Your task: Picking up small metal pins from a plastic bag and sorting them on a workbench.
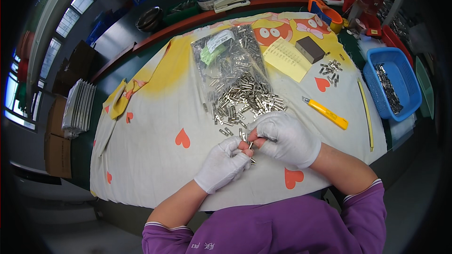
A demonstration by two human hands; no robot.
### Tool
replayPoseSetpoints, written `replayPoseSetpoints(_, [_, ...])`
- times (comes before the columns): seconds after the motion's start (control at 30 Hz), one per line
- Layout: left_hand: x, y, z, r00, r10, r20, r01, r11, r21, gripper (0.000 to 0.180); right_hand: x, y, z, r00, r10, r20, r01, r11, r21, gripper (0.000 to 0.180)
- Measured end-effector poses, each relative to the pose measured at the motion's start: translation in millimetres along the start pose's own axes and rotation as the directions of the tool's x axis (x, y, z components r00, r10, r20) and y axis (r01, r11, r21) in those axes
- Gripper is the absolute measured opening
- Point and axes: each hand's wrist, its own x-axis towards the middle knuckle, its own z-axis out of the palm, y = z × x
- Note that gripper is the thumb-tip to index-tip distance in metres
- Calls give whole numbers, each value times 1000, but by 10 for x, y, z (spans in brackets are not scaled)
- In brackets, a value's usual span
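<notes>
Both hands wear white gloves with bare fingertips. My left hand (224, 163) and my right hand (283, 137) meet over the cloth, pinching a small metal part (250, 145) between their fingertips. Just beyond them lies a pile of small silver metal parts (246, 99), spilling from an open clear plastic bag (230, 56). A few loose parts lie under and beside the hands.
A white and yellow cloth with red hearts (155, 131) covers the table. A yellow utility knife (326, 113), a yellow paper sheet (287, 59), a dark block (310, 49), a small heap of parts (329, 70) and a blue basket of parts (393, 82) lie at the right.
</notes>
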Motion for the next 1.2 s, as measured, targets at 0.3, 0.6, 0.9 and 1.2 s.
replayPoseSetpoints(0.3, [9,27,-2,999,-41,8,41,998,40,8,-3,-14,-2,998,63,-13,-63,998,24,12])
replayPoseSetpoints(0.6, [-8,65,5,998,-50,24,49,998,40,10,-10,-34,11,995,102,3,-102,988,118,11])
replayPoseSetpoints(0.9, [-1,67,15,999,-39,11,38,994,102,12,-11,-120,-191,974,199,107,-208,975,80,12])
replayPoseSetpoints(1.2, [85,-92,-135,967,236,93,-212,953,-216,24,-171,432,-1143,678,309,-667,-686,592,-423,11])
